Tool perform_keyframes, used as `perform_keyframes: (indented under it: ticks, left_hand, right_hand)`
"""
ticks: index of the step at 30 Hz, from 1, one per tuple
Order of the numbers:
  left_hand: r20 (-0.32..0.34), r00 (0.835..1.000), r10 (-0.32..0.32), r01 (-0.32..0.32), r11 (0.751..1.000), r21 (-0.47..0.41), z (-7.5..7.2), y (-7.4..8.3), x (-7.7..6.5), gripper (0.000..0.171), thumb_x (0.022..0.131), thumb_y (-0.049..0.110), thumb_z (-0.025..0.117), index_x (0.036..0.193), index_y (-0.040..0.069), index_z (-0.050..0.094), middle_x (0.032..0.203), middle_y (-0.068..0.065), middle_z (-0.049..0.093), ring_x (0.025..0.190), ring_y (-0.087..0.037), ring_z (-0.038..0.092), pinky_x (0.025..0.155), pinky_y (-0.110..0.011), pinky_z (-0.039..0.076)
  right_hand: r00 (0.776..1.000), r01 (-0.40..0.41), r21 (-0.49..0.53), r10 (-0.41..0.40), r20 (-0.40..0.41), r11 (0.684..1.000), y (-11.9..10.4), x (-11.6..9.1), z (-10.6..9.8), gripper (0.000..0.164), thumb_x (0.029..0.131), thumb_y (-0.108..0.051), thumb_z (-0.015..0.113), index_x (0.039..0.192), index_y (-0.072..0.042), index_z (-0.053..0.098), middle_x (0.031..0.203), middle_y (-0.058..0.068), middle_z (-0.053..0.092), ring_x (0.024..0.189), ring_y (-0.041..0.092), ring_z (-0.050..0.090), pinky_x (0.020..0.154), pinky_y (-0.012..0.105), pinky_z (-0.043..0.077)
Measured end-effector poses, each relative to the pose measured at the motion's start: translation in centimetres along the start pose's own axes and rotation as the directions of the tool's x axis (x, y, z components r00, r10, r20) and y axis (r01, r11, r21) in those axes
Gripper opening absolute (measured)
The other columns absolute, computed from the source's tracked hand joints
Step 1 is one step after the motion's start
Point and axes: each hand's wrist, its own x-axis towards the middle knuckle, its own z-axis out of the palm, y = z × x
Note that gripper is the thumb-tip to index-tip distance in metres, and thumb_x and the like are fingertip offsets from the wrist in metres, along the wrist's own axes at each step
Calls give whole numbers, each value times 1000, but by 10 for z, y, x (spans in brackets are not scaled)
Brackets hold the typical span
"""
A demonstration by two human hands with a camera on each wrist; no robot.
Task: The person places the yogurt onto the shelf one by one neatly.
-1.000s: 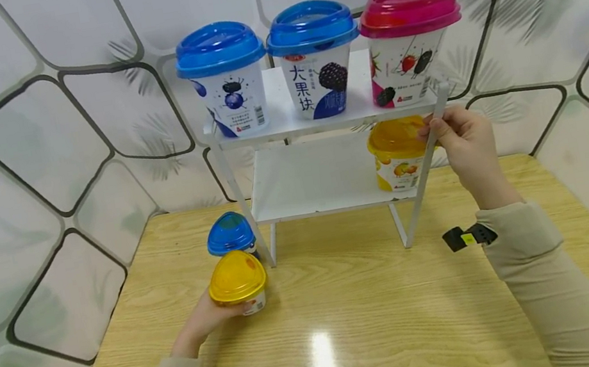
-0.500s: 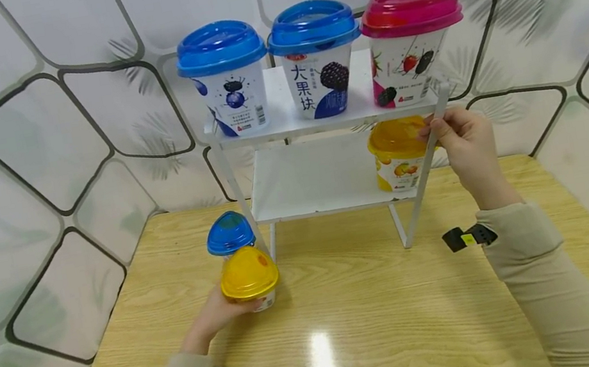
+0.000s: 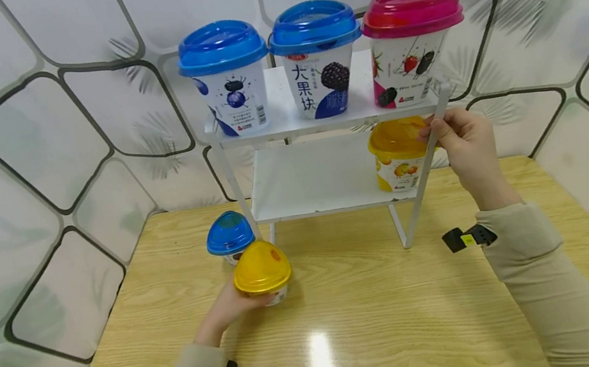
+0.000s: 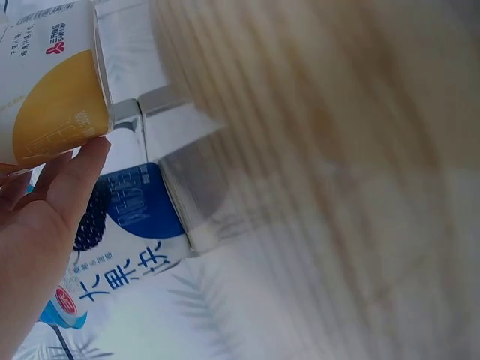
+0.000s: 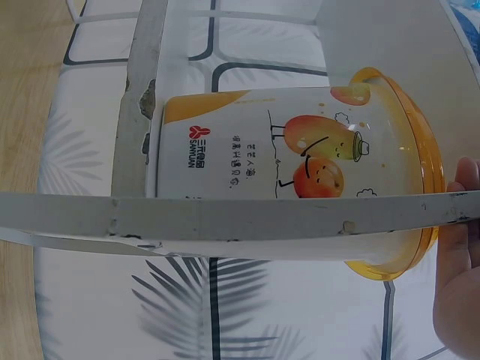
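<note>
My left hand (image 3: 233, 305) grips a yogurt cup (image 3: 262, 268) with a yellow lid, low at the left in front of the shelf. In the left wrist view its white and orange side (image 4: 56, 97) shows above my fingers. Behind it stands a blue-lidded yogurt cup (image 3: 228, 233) with a blackberry print. My right hand (image 3: 467, 138) holds the right post (image 3: 426, 171) of the white shelf. Its fingertips reach behind the post, close to the lid of another yellow-lidded yogurt cup (image 3: 400, 153) on the lower board; whether they touch the lid, I cannot tell.
On the upper board stand two blue-lidded cups (image 3: 224, 78) and a pink-lidded cup (image 3: 413, 40) in a row. The white lower board (image 3: 310, 174) extends left of the yellow-lidded cup. A wooden table (image 3: 364, 321) carries the shelf, with a patterned wall (image 3: 78, 115) behind.
My left hand has carried the yellow-lidded cup to the right and slightly up, past the blue-lidded cup on the table. My right hand has stayed in place.
</note>
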Motion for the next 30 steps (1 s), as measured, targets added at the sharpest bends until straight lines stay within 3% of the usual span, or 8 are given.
perform_keyframes:
  ticks: [5,14,20,30]
  left_hand:
    - [2,1000,-28,28,1000,-6,6,7,5,68,71,0,71,129,5,36,123,-13,46,110,-26,43,95,-49,29]
    - [-2,1000,7,-7,1000,-8,16,33,13,71,68,-5,72,129,0,34,122,-14,47,109,-26,44,96,-49,28]
    - [20,1000,-19,20,999,-49,22,37,19,73,68,-5,71,130,1,33,124,-15,45,112,-29,42,97,-48,26]
    - [55,997,60,-55,995,-83,33,35,31,71,69,-8,69,130,1,33,124,-15,45,113,-27,41,98,-44,27]
  right_hand:
    - [1000,0,-3,0,-5,1000,0,0,-1,22,86,-7,53,86,15,55,70,4,63,67,12,61,68,19,48]
    - [1000,10,-6,-10,-1,1000,2,0,-1,25,86,-7,53,87,17,53,71,5,61,67,13,61,68,19,48]
    - [1000,13,-14,-13,1,1000,2,0,-1,23,86,-8,53,86,15,55,71,5,61,68,13,61,68,19,48]
    - [1000,16,-8,-16,3,1000,2,0,-1,26,86,-8,53,87,19,52,71,6,61,68,13,61,68,19,48]
